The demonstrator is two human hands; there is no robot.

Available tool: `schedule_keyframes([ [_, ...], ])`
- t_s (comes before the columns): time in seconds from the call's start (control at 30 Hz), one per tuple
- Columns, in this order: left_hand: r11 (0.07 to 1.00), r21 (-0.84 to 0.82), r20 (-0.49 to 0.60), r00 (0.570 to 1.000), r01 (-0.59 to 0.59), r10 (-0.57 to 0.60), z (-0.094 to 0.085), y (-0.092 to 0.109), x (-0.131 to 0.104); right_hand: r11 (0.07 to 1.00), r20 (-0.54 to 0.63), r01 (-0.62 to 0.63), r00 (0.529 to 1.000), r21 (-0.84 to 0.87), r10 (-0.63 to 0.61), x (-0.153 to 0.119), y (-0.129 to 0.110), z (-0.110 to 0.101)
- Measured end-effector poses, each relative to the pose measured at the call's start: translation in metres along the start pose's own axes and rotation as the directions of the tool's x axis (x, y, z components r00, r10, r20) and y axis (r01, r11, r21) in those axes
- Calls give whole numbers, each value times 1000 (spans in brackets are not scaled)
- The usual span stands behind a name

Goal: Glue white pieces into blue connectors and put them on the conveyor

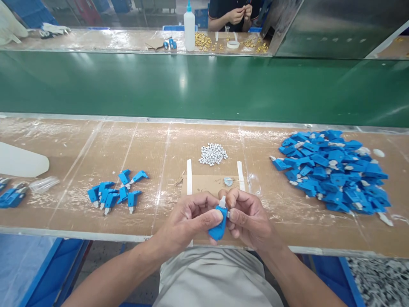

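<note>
My left hand (197, 216) is closed on a blue plastic part (218, 228) with a light-grey tip pointing up. At the part's right side, my right hand (251, 216) pinches a small grey piece (228, 214), which seems to touch the blue body. How far it sits in the part cannot be made out. Just beyond my hands lies a cardboard sheet (207, 182) with white tape strips (189, 177) at its sides. On it rests a small dish-like blob (228, 181) with a thin stick. A pile of small grey pieces (213, 154) lies farther back.
A large heap of blue parts (335, 170) lies at right, with several more blue parts (110, 196) at left. A white rounded object (22, 160) is at far left. Beyond a green belt (191, 85), a person's hands (239, 15) work near a white bottle (189, 30).
</note>
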State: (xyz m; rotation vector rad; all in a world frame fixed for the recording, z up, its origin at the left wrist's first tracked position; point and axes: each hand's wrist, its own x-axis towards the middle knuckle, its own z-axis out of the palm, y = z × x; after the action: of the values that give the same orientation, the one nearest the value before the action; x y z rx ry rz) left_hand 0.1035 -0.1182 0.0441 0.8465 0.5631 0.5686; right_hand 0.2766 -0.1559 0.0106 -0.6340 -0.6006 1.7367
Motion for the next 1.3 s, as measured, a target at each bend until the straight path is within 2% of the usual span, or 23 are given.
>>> schedule_keyframes([
  [0.27,986,-156,-5,998,54,-56,3,-3,0,1000,-15,-3,1000,21,4,-1,0,2],
  [0.83,979,-177,-16,994,103,-108,2,-8,0,1000,-111,22,994,8,-20,-8,0,9],
  [1.07,978,-184,22,996,94,-92,3,-8,-2,1000,-155,21,988,3,-20,-13,1,16],
  [1.3,979,-165,3,993,116,-117,7,-10,-5,1000,-96,12,995,-19,-14,-16,2,10],
])
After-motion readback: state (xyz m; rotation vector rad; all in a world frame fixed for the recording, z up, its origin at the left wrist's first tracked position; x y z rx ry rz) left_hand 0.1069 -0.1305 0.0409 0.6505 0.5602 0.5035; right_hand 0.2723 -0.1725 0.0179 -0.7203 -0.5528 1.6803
